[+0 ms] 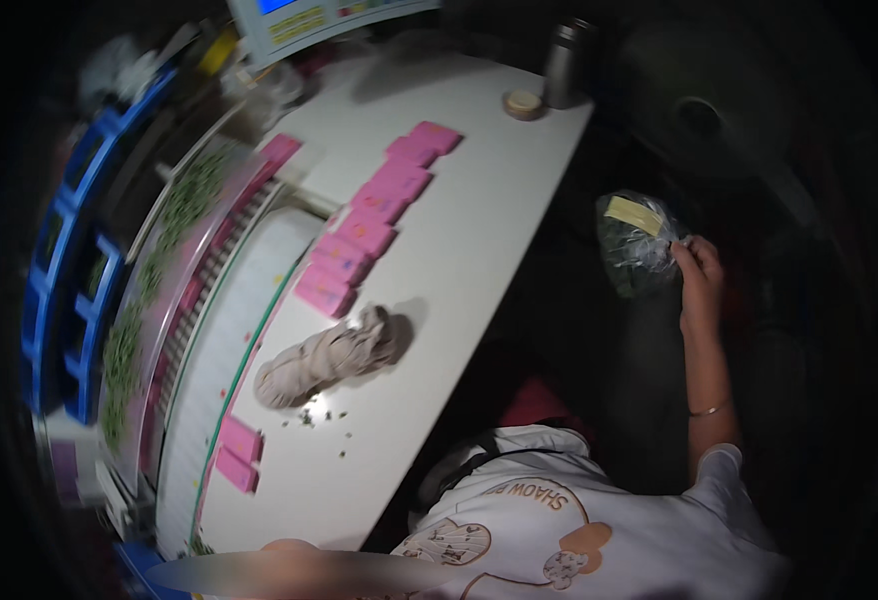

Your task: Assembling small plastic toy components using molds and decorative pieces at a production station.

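Your right hand (700,272) reaches out beside the white table (479,230), fingers pinched on the edge of a crinkly clear plastic bag (637,245) of dark green bits with a yellow slip on top. You seem to be fetching it; bringing it over calls for a firm grip on slippery film. Your left hand is out of view. Well to the left of that hand lie a row of flat pink packets (369,215) and a crumpled beige cloth (327,357).

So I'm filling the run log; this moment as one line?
right hand: fingers on clear bag beside white table | left hand: not in view | table: pink packets, beige cloth
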Action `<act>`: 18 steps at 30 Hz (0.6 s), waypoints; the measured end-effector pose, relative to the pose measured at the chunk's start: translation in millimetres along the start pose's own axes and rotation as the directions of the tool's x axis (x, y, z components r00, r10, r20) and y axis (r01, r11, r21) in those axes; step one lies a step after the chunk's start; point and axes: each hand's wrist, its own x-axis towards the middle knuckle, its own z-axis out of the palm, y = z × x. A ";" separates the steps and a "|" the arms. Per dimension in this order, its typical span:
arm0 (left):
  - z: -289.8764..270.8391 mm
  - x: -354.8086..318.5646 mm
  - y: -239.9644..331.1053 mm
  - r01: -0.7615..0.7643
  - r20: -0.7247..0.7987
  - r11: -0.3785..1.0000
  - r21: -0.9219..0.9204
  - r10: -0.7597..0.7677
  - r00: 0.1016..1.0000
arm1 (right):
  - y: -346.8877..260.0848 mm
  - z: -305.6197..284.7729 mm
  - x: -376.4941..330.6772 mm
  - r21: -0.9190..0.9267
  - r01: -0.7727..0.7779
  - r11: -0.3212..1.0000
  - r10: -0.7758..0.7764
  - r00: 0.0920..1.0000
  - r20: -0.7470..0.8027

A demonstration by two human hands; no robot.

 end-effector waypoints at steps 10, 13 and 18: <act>39.9 29.4 -112.1 0.091 0.043 0.959 -0.268 -0.083 0.996 | 312.2 -172.3 -29.6 0.344 -0.678 0.649 0.748 0.487 -0.451; 46.9 36.7 -134.4 0.217 0.106 0.956 -0.198 -0.199 0.974 | 338.8 -187.5 -53.9 0.231 -0.745 0.626 0.745 0.484 -0.459; 59.3 49.9 -164.7 0.569 0.146 0.811 -0.132 -0.552 0.821 | 374.4 -184.0 -150.4 0.032 -0.839 0.543 0.766 0.479 -0.428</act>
